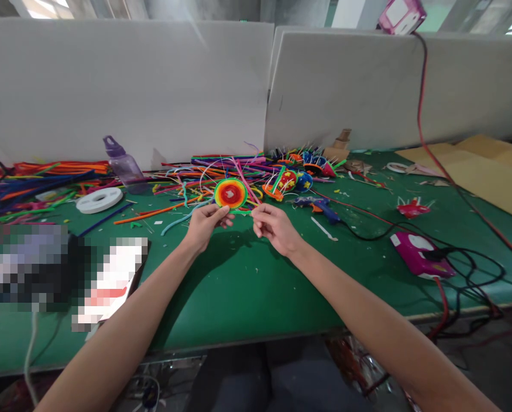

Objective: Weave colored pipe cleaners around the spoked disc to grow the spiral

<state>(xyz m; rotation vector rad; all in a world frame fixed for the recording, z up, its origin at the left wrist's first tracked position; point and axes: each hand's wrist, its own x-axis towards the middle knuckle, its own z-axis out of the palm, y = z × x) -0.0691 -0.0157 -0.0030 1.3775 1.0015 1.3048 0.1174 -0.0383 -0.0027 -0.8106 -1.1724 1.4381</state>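
While both forearms reach out over the green work table, the round coiled disc of pipe cleaner, red at its centre with orange, yellow and green rings, is held up just above the table between the two hands. The left hand is closed on the disc's lower edge, thumb and fingertips pinching it from below. The right hand sits just to the right of the disc, its fingers curled in and pinched on the loose green tail that runs out from the disc's bottom rim; how tightly it grips cannot be told.

Behind the disc lies a heap of loose coloured pipe cleaners, spreading far to its left. Left of the disc stand a clear plastic bottle with a purple cap and a flat white tape spool. To the right of the disc rest finished colourful round ornaments, then a blue glue gun, and well beyond it a pink and white power strip with black cables.
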